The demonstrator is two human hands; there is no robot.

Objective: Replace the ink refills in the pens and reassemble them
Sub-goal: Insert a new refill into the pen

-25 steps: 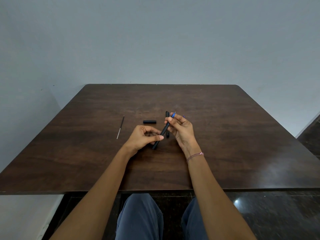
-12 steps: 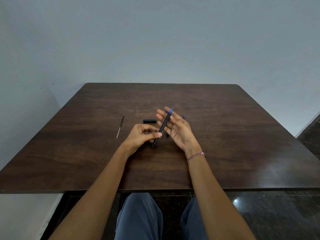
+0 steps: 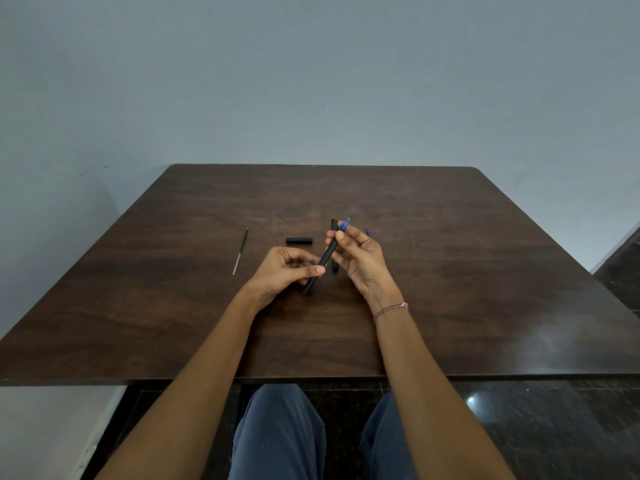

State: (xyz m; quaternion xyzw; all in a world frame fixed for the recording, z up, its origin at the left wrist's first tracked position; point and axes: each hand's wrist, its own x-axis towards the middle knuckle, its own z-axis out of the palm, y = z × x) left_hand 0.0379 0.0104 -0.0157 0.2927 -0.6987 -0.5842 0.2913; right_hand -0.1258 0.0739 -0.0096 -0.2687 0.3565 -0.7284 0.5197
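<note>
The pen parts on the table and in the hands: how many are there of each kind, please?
Pens or barrels: 2, one held by the left hand and right hand, one lying behind it
Caps: 1
Loose refills: 1
Small blue pieces, unclear what: 1
Total: 5

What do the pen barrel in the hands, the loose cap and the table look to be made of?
Pen barrel: likely matte black plastic, no shine; its blue tip looks like translucent plastic. Cap: same dull black, probably plastic. Table: dark wood or wood-look laminate, with visible grain and a soft glossy reflection at the near right. Which of the two, I cannot tell.
</note>
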